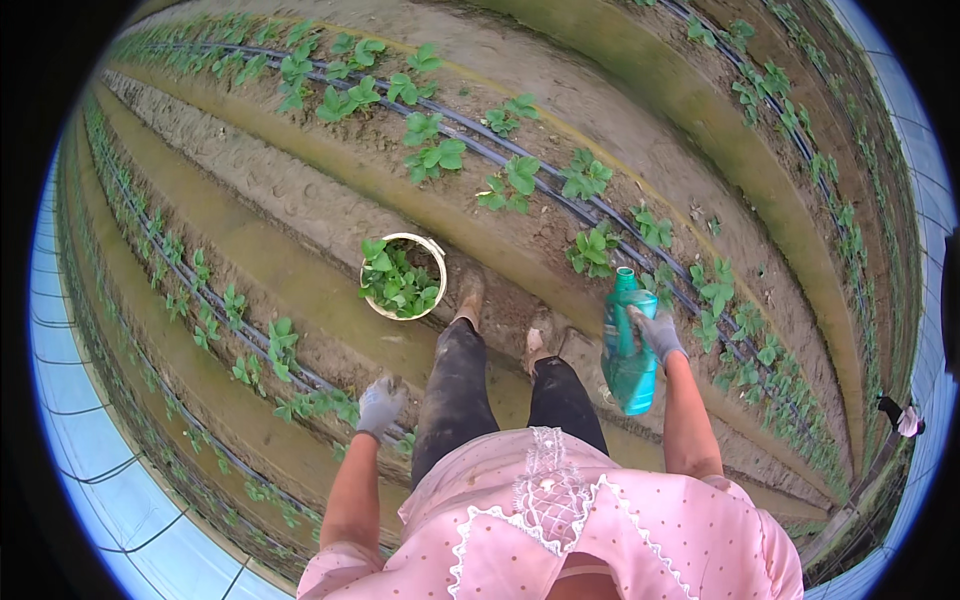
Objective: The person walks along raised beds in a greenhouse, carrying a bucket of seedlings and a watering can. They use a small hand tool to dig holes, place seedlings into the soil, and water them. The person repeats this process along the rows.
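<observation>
My right hand [658, 330], in a grey glove, holds a green translucent plastic bottle [628, 367] by its handle. The bottle's open neck points away from me, over the edge of the planted bed. My left hand [381, 405], also gloved, hangs beside my left thigh with nothing seen in it; its fingers look partly curled and blurred. A white bucket [442, 276] with green leafy plants [400, 285] in it stands on the muddy ground just beyond my left foot.
Raised soil beds carry rows of leafy seedlings [439, 157] along black drip hoses [480, 150]. Muddy, water-filled furrows [337, 180] run between the beds. My bare, muddy feet stand on a narrow strip of soil. Another person [904, 418] is far off at the right, near the greenhouse wall.
</observation>
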Demonstrator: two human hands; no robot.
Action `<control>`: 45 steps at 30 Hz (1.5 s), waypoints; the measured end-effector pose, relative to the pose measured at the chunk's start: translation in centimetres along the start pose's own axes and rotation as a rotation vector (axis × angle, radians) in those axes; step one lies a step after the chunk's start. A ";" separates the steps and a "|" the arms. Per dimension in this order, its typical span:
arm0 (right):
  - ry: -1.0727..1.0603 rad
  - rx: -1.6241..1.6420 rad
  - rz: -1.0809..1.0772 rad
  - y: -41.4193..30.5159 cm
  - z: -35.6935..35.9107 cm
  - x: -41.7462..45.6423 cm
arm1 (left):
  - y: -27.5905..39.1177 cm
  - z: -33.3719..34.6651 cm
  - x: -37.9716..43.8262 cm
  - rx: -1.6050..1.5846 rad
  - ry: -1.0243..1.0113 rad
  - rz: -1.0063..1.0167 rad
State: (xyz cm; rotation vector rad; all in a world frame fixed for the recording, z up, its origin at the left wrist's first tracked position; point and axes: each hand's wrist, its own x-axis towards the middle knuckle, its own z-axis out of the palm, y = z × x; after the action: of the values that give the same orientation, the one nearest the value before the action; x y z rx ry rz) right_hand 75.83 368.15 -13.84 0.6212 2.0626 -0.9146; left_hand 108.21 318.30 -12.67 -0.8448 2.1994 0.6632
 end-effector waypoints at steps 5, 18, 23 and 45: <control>-0.014 0.015 -0.014 0.6 1.1 -0.4 | -0.3 1.5 -0.7 -0.026 0.000 0.021; -0.067 -0.135 -0.101 -1.5 2.7 -2.9 | 0.1 0.9 -0.6 -0.025 0.009 0.080; -0.075 -0.123 -0.065 -1.7 1.9 -2.5 | 1.7 1.1 -0.5 -0.081 -0.018 0.108; 0.080 -0.231 -0.164 12.6 1.5 -5.5 | 7.4 -0.4 4.3 0.294 -0.213 0.177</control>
State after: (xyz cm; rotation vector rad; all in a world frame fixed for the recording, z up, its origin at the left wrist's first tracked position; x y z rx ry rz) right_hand 88.21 374.20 -14.96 0.3748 2.2769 -0.7367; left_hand 100.34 321.33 -14.02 -0.4140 2.1230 0.4711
